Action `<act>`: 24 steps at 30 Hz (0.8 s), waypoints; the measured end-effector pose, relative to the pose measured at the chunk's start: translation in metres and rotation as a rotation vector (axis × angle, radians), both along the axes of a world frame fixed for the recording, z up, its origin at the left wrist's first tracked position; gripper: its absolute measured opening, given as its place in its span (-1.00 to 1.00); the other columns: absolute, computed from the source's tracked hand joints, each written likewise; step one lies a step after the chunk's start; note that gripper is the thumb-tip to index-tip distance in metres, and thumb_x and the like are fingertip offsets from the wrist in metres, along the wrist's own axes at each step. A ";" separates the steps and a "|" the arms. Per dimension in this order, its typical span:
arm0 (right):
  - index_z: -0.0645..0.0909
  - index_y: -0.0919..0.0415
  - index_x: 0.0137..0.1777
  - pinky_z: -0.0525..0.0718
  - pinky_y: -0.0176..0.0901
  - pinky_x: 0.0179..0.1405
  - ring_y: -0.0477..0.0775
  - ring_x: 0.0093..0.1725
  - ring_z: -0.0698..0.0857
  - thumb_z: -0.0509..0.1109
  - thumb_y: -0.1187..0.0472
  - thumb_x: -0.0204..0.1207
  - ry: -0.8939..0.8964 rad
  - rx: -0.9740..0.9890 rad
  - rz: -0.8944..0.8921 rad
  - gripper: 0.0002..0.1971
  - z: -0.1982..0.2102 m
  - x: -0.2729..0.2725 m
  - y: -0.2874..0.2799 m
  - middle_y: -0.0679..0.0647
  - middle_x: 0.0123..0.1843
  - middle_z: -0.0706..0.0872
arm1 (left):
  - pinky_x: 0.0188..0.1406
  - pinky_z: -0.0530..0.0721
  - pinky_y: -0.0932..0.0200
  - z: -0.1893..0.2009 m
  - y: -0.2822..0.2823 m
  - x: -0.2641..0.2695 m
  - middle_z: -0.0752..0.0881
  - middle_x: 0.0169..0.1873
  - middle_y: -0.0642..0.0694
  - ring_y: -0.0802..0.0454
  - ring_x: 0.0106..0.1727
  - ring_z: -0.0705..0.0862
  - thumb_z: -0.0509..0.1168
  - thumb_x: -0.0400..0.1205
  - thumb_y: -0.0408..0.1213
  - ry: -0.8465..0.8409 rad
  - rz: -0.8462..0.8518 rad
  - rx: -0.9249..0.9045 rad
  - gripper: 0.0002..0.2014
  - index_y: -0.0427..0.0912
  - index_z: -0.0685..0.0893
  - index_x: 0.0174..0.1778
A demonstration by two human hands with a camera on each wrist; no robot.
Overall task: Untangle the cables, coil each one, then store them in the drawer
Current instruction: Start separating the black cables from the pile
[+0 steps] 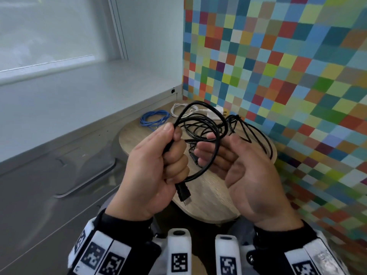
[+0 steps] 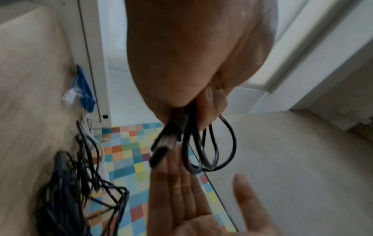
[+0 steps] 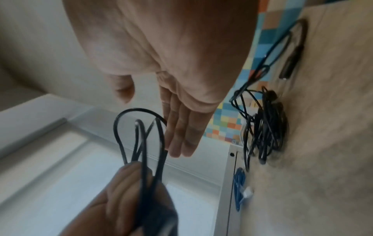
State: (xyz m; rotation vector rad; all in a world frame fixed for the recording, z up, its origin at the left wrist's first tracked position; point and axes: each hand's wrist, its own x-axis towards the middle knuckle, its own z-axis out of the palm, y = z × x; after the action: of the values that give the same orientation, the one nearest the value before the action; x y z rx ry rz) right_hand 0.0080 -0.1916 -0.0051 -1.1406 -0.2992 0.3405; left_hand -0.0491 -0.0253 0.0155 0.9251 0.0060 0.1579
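Black cable (image 1: 200, 108): middle stretch lying hidden inside the closed left hand (image 1: 155, 167); loops blurring in both wrist views. 
Right hand (image 1: 252, 171): fingertips sitting behind the cable loop; contact not determinable. 
Tangle of thin black cables (image 1: 206, 126): partly hiding behind both hands; individual strands not separable. 
White charger (image 1: 215, 113): partly covered by the loop. 
Bench (image 1: 210, 193): near edge cut off by the wrist bands.

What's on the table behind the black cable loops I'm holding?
Behind the black cable: a coiled blue cable, a white cable with charger and a tangle of thin black cables. The loops cover part of that tangle.
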 end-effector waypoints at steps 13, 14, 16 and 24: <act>0.78 0.26 0.02 0.85 0.07 0.14 0.21 0.01 0.88 0.36 0.37 0.65 0.021 -0.092 -0.046 -0.85 -0.009 0.002 0.013 0.29 -0.07 0.87 | -0.58 0.05 0.12 -0.014 0.002 0.008 0.30 -0.54 0.02 0.11 -0.58 0.15 0.05 0.87 -0.26 -0.049 0.121 0.367 -0.78 -0.23 0.46 -0.06; 0.76 0.25 0.03 0.83 0.09 0.17 0.21 0.01 0.88 0.31 0.40 0.70 0.026 -0.093 -0.046 -0.81 -0.010 0.002 0.013 0.26 -0.07 0.87 | -0.57 0.05 0.09 -0.015 0.002 0.009 0.30 -0.54 0.01 0.10 -0.58 0.16 0.05 0.87 -0.27 -0.047 0.124 0.387 -0.78 -0.24 0.46 -0.06; 0.73 0.23 0.03 0.74 0.18 0.23 0.22 0.04 0.87 0.25 0.41 0.74 0.051 -0.063 -0.034 -0.78 -0.009 0.001 0.015 0.22 -0.07 0.86 | -0.56 0.06 0.07 -0.016 0.001 0.011 0.31 -0.54 -0.01 0.09 -0.57 0.17 0.05 0.87 -0.28 -0.044 0.131 0.415 -0.77 -0.25 0.46 -0.08; 0.62 0.29 0.18 0.58 0.21 0.20 0.14 -0.12 0.69 0.16 0.45 0.65 0.186 0.157 0.025 -0.75 -0.008 0.006 0.018 0.18 -0.22 0.68 | -0.63 0.30 0.19 -0.023 0.001 0.013 0.42 -0.56 -0.08 0.02 -0.63 0.32 0.12 0.86 -0.23 -0.098 0.120 0.486 -0.73 -0.23 0.53 -0.13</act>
State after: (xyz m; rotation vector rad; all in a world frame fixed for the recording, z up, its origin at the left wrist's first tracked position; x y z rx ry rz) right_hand 0.0135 -0.1738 -0.0134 -0.9446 -0.1733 0.4349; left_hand -0.0365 -0.0240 -0.0071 1.4015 -0.0700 0.3252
